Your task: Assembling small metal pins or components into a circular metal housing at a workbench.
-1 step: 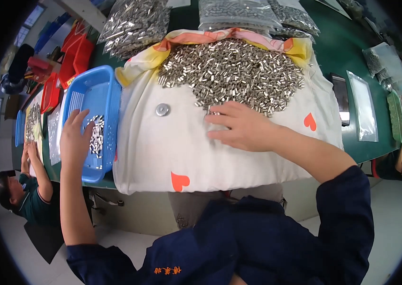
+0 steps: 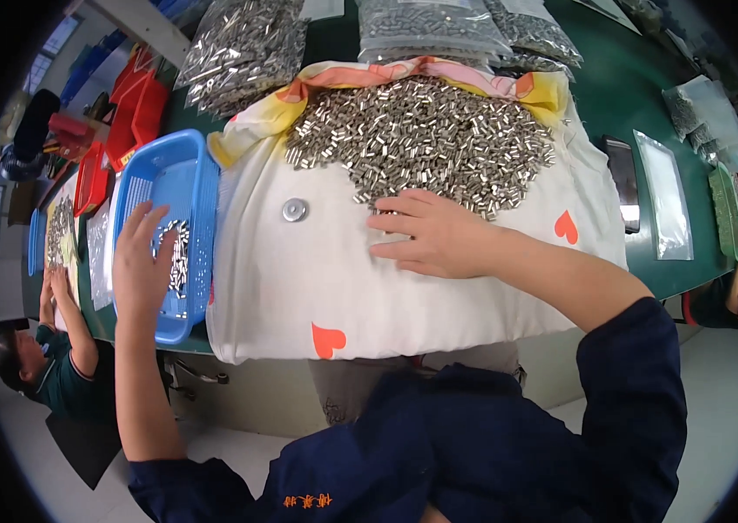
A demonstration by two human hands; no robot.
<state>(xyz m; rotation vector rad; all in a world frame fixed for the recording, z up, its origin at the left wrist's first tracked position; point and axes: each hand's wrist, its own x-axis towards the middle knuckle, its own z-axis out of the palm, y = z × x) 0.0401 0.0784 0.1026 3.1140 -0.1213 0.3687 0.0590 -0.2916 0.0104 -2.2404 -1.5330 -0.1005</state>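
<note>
Small shiny silver metal tubes (image 2: pixel 421 139) lie in a big heap on a white cloth with red hearts (image 2: pixel 299 279).

The right hand (image 2: pixel 434 235) lies flat, fingers spread, holding nothing, at the near edge of the heap. The left hand (image 2: pixel 138 261) is open over a blue plastic basket (image 2: pixel 169 179) with a few tubes inside. Each tube looks hard, smooth, light and slippery, so pinching one by its sides seems best.

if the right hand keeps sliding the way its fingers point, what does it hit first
The right hand lies flat on the white cloth, fingers pointing left. The round metal washer lies slightly above that line, so probably bare cloth first, then the blue basket.
</note>
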